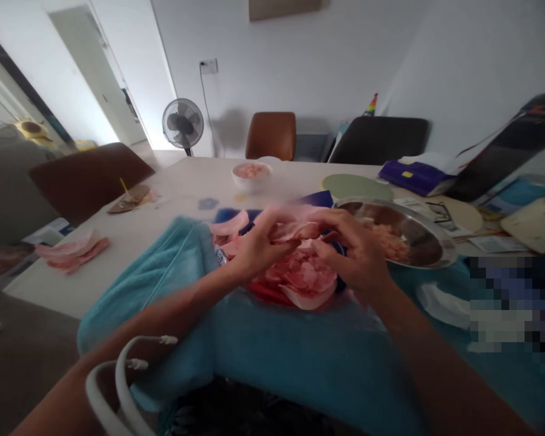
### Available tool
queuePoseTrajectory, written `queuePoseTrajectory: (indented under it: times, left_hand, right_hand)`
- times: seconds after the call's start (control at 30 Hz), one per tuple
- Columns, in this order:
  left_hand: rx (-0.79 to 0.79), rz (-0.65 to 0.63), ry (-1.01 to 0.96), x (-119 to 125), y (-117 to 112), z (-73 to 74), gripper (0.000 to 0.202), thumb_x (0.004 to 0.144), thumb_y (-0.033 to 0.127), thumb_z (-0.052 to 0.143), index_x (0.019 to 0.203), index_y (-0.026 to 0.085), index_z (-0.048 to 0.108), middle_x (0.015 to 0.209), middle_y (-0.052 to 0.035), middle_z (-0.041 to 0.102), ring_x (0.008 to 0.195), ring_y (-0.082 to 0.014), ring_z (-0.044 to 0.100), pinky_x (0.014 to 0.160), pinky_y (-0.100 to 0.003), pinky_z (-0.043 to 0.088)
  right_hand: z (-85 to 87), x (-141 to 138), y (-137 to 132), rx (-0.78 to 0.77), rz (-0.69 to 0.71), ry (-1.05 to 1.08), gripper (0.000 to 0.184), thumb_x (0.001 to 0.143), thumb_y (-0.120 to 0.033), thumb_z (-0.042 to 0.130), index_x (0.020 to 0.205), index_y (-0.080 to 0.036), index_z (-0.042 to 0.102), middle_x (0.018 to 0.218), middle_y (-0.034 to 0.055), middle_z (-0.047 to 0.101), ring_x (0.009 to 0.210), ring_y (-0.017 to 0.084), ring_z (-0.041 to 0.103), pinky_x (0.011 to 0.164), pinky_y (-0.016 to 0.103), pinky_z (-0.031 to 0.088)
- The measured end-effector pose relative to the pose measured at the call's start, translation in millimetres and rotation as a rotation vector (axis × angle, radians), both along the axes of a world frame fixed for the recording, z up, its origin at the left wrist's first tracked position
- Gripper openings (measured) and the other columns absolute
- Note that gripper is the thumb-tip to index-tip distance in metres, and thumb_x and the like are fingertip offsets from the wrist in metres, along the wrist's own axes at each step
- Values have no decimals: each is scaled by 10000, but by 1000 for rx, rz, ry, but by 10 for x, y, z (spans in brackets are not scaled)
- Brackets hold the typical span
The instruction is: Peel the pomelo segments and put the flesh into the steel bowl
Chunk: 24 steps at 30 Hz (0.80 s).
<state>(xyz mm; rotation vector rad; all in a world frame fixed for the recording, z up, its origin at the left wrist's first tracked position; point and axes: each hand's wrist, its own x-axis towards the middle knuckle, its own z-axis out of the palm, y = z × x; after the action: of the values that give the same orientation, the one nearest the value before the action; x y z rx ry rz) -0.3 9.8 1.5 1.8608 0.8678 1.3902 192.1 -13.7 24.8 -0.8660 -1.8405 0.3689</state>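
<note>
Now both hands meet over the near middle of the tabletop (181, 188). The left hand (254, 248) and the right hand (358, 254) each have their fingers curled shut on a thin pink sheet (295, 230), pinching it from opposite sides. The sheet is held just above a loose pile of the same pink sheets (304, 275), which lies on a teal towel (277, 351) draped over the near edge. The picture is blurred at the fingertips, so I cannot tell exactly how the sheet is folded.

Such a thin, limp sheet probably needs a light, even pinch from both sides. Pulling the hands apart would likely tear it, and working low over the pile should save anything that slips.

A steel bowl (431, 254) holding a pale minced mass sits just beside the right hand, close enough for the wrist to knock its rim. The towel's folds make a soft, uneven base.

A small white bowl (251, 178) stands towards the far edge, well apart. More pink sheets (72, 249) lie near the left edge. Spectacles (440, 212), papers and a purple book (413, 174) crowd the right side. White cords (118, 375) loop beside the left forearm at the near left corner.
</note>
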Motion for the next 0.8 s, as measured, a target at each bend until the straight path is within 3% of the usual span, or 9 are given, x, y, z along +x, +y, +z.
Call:
queuePoseTrajectory:
  times: [0.2,0.33,0.4,0.5,0.6,0.8]
  left_hand:
    - [201,229,163,-28,31,-68,310,713,140,745,962,225,580,981,-61,660,934,-234,582,833,-374,457]
    - [266,173,135,-41,71,-79,257,746,161,737,952,221,596,1032,-81,674,1015,-251,600,886,-386,471]
    - [189,80,76,-51,83,-44,249,754,196,755,958,213,613,993,-65,679,967,-224,611,842,-354,487]
    - [-93,-90,-42,-68,75,36,288,759,254,797,983,204,623,910,-24,672,848,-169,620,734,-289,494]
    - [-318,-220,-185,-77,46,102,317,767,326,834,964,193,624,874,-3,665,800,-137,625,718,-261,505]
    - [-540,-341,-369,-66,4,115,370,781,452,847,910,189,620,810,14,608,749,-121,600,705,-263,519]
  right_hand:
    - [14,20,6,7,52,-25,246,849,-246,635,1077,-266,724,1245,75,733,1047,242,723,730,362,632]
    - [28,-2,3,-4,-25,12,139,884,-275,614,936,-276,743,1040,43,779,1047,250,730,892,427,611]
    - [35,-2,12,-82,-71,42,129,888,-285,617,893,-285,745,937,23,781,927,235,745,889,426,611]
    - [24,11,46,-220,-87,96,122,878,-321,640,842,-285,751,823,10,768,793,226,734,768,390,623]
    - [-14,19,81,-323,-37,178,179,884,-371,651,787,-263,755,765,16,751,743,217,721,686,357,619]
    - [19,-11,45,-466,-6,289,133,793,-383,774,796,-251,787,729,5,756,628,174,694,601,305,601]
